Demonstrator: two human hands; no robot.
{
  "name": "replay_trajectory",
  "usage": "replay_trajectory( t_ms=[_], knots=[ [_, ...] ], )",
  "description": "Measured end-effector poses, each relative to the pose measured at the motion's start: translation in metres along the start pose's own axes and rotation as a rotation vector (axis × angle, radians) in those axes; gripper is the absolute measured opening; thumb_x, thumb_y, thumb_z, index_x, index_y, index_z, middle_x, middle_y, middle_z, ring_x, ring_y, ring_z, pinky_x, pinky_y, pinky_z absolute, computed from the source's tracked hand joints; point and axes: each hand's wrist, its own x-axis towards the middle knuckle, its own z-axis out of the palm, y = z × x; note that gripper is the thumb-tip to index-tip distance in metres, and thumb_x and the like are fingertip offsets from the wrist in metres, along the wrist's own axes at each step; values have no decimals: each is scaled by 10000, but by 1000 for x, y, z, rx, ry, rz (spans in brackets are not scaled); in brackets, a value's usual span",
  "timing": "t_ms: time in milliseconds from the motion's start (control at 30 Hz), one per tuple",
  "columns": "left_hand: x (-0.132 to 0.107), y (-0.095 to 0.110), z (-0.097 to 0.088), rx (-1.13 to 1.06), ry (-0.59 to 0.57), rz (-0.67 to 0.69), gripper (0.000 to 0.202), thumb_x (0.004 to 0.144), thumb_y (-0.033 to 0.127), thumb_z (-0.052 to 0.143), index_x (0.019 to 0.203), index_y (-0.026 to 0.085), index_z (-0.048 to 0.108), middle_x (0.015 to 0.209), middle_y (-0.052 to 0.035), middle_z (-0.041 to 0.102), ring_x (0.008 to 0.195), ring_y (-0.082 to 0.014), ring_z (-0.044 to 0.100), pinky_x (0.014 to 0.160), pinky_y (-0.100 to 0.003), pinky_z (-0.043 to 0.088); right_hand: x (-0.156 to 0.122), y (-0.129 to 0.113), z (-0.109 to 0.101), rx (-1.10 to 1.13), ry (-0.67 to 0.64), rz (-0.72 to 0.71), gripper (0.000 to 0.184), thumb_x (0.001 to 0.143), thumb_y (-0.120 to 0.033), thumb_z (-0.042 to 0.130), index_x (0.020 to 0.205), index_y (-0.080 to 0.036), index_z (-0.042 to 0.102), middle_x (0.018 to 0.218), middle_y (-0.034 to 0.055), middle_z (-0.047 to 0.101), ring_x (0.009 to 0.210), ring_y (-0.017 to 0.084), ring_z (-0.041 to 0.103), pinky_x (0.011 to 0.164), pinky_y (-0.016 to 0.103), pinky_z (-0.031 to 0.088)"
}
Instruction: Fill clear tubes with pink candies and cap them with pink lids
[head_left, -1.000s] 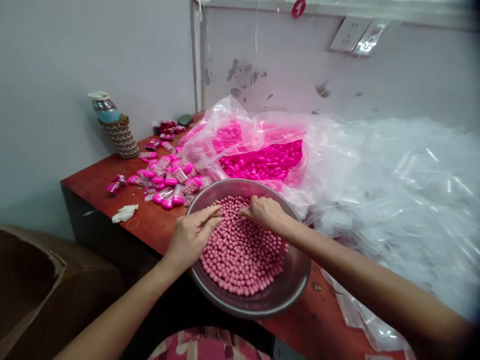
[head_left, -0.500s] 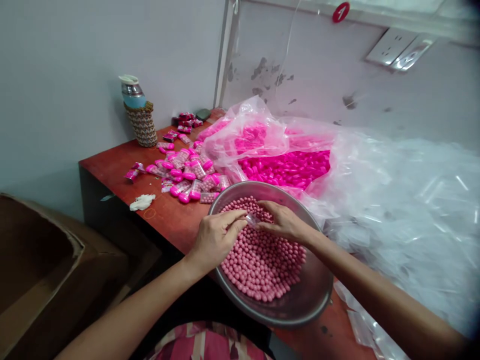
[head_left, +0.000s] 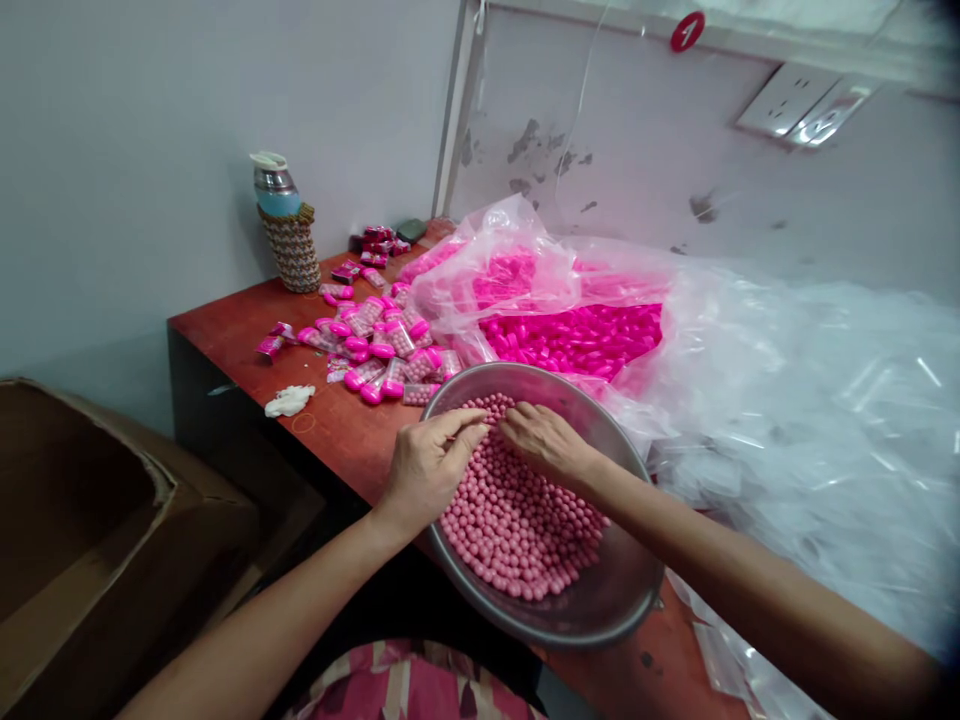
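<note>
A grey metal bowl (head_left: 634, 600) holds a heap of pink beads (head_left: 517, 540), tilted toward me at the table's front edge. Over the bowl's left side, my left hand (head_left: 431, 465) is closed in a pinch, thumb against forefinger, on a small clear plastic bottle that is almost wholly hidden. Close beside those fingertips, my right hand (head_left: 547, 440) has its fingers curled down into the beads near the far side of the bowl. Its fingertips are buried from view among the beads.
Filled bottles with pink caps (head_left: 397, 340) lie piled left of an open bag of pink caps (head_left: 577, 335). Clear plastic bottles (head_left: 810, 400) heap up at right. A flask in a woven cover (head_left: 291, 245), white tissue (head_left: 289, 400) and cardboard box (head_left: 180, 530) are at left.
My right hand has turned palm down, and its fingers have curled into the beads. The clear bottle, visible between my hands before, is now mostly hidden. My left hand keeps its pinch.
</note>
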Motion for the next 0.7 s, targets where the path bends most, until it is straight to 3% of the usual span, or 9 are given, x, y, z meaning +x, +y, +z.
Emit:
replay_trajectory(
  t_ms=[100, 167, 333, 467, 600, 700],
  knots=[
    [0, 1, 0, 15, 7, -7, 219, 817, 237, 524, 970, 162, 663, 938, -43, 705, 824, -156, 656, 752, -235, 507, 15, -17, 7, 235, 68, -164, 279, 800, -78, 420, 1055, -124, 523, 1024, 129, 577, 989, 217, 505, 858, 358, 398],
    [-1, 1, 0, 31, 12, -14, 221, 817, 236, 521, 970, 163, 662, 935, -46, 704, 816, -161, 657, 745, -242, 511, 22, -27, 7, 493, 101, -167, 303, 753, -91, 478, 1051, -120, 520, 1014, 115, 583, 942, 207, 527, 830, 346, 419],
    [0, -1, -2, -4, -10, -46, 273, 828, 258, 497, 1051, 167, 626, 990, -59, 686, 863, -169, 649, 755, -256, 517, 7, -27, -18, 1333, 44, 49, 304, 709, -164, 599, 1006, -169, 536, 848, 4, 578, 779, 147, 553, 723, 294, 461],
    [5, 5, -1, -3, -162, -103, 352, 800, 278, 531, 1128, 161, 587, 1101, -86, 642, 981, -205, 607, 831, -307, 494, -22, -20, -41, 1883, 35, 186, 383, 675, -143, 662, 1034, -200, 542, 861, -15, 584, 795, 121, 565, 744, 277, 463],
    [8, 15, 8, -150, -396, -130, 293, 805, 219, 508, 1069, 177, 628, 1011, -54, 676, 927, -183, 618, 829, -286, 478, -38, -25, -41, 2009, 138, 239, 370, 679, -157, 680, 1028, -211, 572, 932, 9, 615, 816, 129, 590, 785, 311, 467],
    [7, 17, 17, -253, -415, -191, 261, 798, 185, 496, 1003, 150, 653, 937, -51, 683, 841, -171, 626, 718, -246, 496, -43, -27, -35, 1920, 215, 269, 316, 690, -193, 678, 993, -203, 589, 879, 7, 626, 773, 133, 597, 747, 309, 486]
  ],
)
